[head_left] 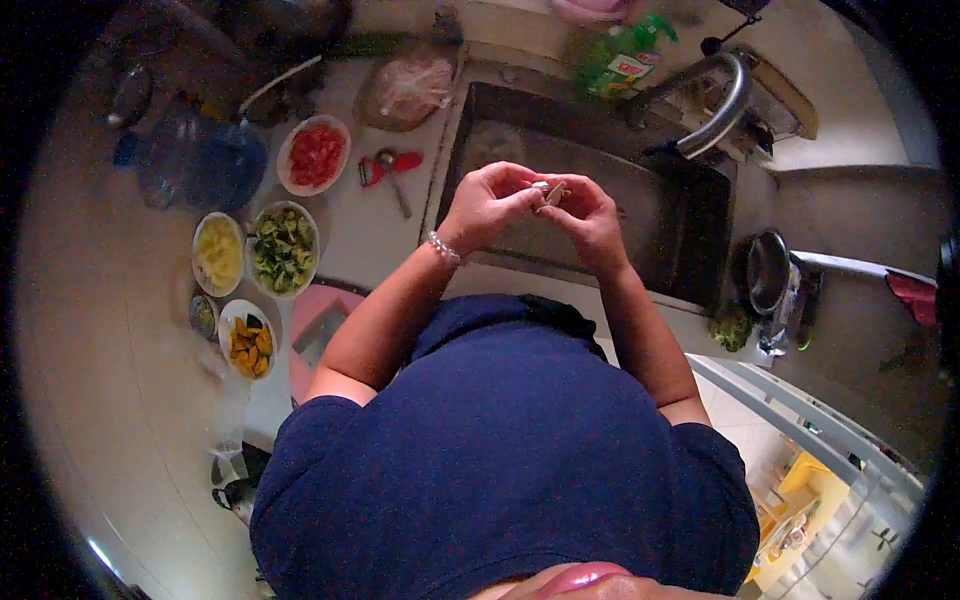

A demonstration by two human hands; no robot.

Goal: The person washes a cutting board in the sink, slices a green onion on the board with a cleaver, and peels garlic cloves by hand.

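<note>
Over the near edge of the dark sink (690,240), my two hands meet at the fingertips around a small pale piece of food (553,192), perhaps garlic; it is too small to name surely. My left hand (492,205), with a beaded bracelet at the wrist, pinches it from the left side. From the right, the closed fingers of my right hand (592,222) hold the same piece. Left of the sink, a red peeler (370,170) and a metal spoon (398,190) lie on the counter.
Bowls of red pieces (314,155), green pieces (283,250), pale yellow pieces (218,254) and orange pieces (248,342) stand at left. A plastic bag (408,88), green bottle (625,65) and curved faucet (725,120) border the sink. A pink board (303,310) is near my left arm.
</note>
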